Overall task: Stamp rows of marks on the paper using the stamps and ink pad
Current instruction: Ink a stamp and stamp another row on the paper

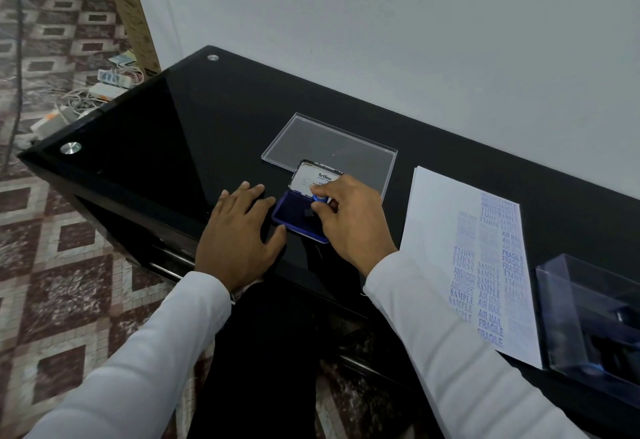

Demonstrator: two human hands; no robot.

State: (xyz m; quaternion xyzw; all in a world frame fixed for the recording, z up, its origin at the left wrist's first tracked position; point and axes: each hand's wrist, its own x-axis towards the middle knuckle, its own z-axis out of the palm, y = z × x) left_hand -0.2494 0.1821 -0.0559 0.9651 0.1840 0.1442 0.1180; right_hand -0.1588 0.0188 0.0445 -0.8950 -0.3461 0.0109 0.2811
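I have the stamp (pixel 319 198) down on the ink pad (pixel 294 212), its blue knob pinched between the thumb and fingers (pixel 320 190) of my right hand (pixel 349 220). The pad's case lies open near the front edge of the bench (pixel 194 120), its lid tilted up behind with a white label showing. My left hand (pixel 239 231) lies flat on the bench against the pad's left side, fingers spread and straight, the thumb touching the case's near corner, steadying it.

So I judge this the inking step: the stamp face is loading up, not yet carried to the sheet.

The paper (pixel 446 210) lies well to the right, already bearing several columns of blue words, with SAMPLE, AIR MAIL and FRAGILE readable. The left part of the sheet is unprinted.

Next move, as I reckon it: lift the stamp straight up, swing it right across to the paper, line it up with an existing column, and press down square so the mark does not smear.

Behind the pad lies a clear flat lid (pixel 332 148); at the far right stands a clear plastic box (pixel 595 321) with dark things inside that I cannot make out.
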